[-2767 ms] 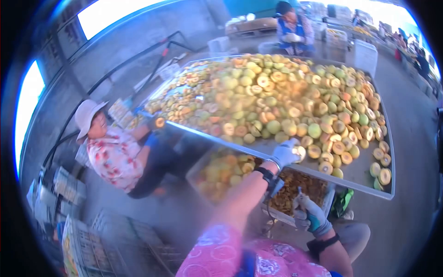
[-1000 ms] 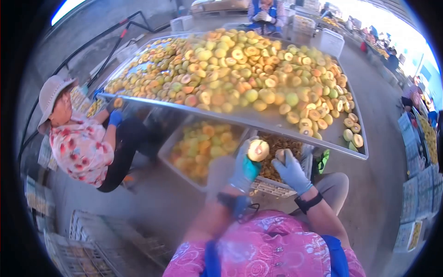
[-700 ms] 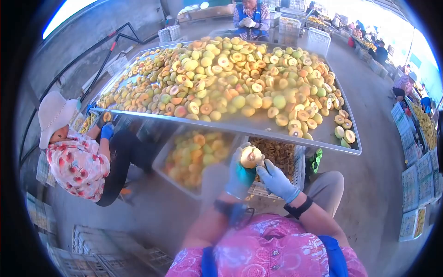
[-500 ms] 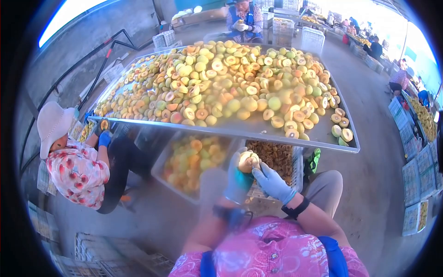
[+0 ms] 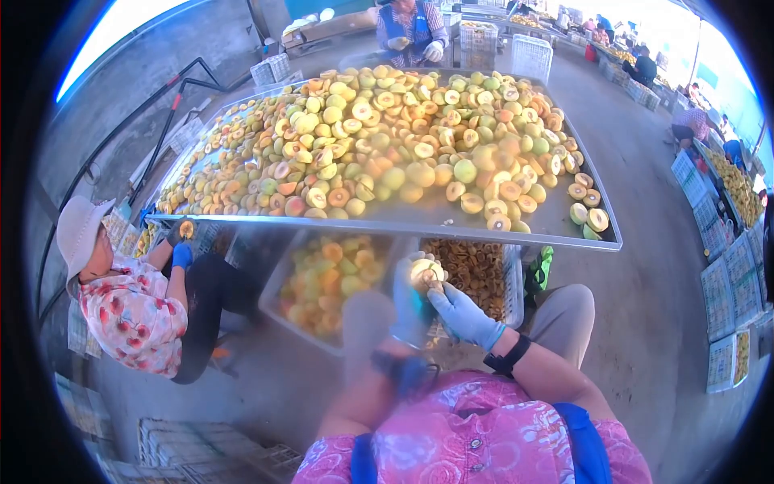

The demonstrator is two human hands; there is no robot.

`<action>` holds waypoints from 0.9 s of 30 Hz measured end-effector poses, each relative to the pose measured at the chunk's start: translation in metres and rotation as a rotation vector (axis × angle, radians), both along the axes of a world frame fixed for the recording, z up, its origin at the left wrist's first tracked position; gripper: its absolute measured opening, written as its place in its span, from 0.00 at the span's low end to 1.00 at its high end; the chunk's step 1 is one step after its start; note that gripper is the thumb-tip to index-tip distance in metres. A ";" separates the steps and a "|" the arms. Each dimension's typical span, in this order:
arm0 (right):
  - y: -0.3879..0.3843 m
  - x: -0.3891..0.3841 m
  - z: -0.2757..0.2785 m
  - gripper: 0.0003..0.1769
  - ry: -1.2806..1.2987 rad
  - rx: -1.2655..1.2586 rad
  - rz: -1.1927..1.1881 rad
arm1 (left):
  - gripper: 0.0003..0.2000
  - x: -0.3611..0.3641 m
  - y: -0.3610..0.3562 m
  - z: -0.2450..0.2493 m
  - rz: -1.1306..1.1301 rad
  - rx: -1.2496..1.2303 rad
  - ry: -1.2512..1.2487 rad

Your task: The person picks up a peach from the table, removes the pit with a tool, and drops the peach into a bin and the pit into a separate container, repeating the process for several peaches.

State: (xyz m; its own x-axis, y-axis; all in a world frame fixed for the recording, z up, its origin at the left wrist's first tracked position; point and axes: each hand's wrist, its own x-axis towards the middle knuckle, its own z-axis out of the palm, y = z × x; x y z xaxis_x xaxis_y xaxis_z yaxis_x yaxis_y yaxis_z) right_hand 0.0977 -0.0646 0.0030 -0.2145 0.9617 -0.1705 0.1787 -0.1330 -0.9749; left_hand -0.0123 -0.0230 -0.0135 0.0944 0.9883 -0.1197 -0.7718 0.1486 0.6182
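My left hand (image 5: 413, 305), in a pale blue glove, is closed around a halved peach (image 5: 425, 275) and holds it cut face up above the crates. My gloved right hand (image 5: 465, 317) meets it from the right, thumb and fingers pinched at the lower edge of the fruit. Whatever lies in that pinch is too small and hidden to name. Just beyond both hands is the metal-rimmed table (image 5: 403, 228), heaped with halved and whole yellow-green peaches (image 5: 347, 137). Beneath its near edge stands a crate of dark brown pits or scraps (image 5: 476, 266).
A blurred crate of peaches (image 5: 326, 278) stands left of my knees. A co-worker in a floral shirt (image 5: 133, 315) sits at left with fruit in hand; another person in a blue vest (image 5: 411, 32) is across the table. Stacked crates (image 5: 730, 298) line the right side.
The view has shifted slightly. My right fingers have moved a little along the peach half, whose cut face now shows more. The person across the table has parted their hands.
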 end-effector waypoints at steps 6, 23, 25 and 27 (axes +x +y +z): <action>0.002 -0.004 -0.002 0.22 -0.024 -0.099 0.042 | 0.17 -0.011 0.000 -0.002 0.032 0.052 0.141; 0.023 -0.034 -0.015 0.14 0.343 -0.137 -0.096 | 0.22 -0.071 0.037 -0.024 0.180 -0.049 -0.305; 0.024 -0.032 -0.007 0.14 0.363 -0.182 -0.048 | 0.25 -0.116 0.039 -0.014 0.202 -0.019 -0.261; 0.027 -0.031 -0.010 0.14 0.377 -0.233 0.002 | 0.15 -0.148 0.069 -0.060 0.629 0.275 0.213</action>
State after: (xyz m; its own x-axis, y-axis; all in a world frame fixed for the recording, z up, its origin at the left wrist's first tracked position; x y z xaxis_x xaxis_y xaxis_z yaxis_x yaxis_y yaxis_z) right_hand 0.0668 -0.0377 -0.0075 -0.3049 0.9066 -0.2918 -0.1836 -0.3566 -0.9160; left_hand -0.1600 0.0463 -0.0738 -0.5009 0.8446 0.1893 -0.5181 -0.4677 0.7161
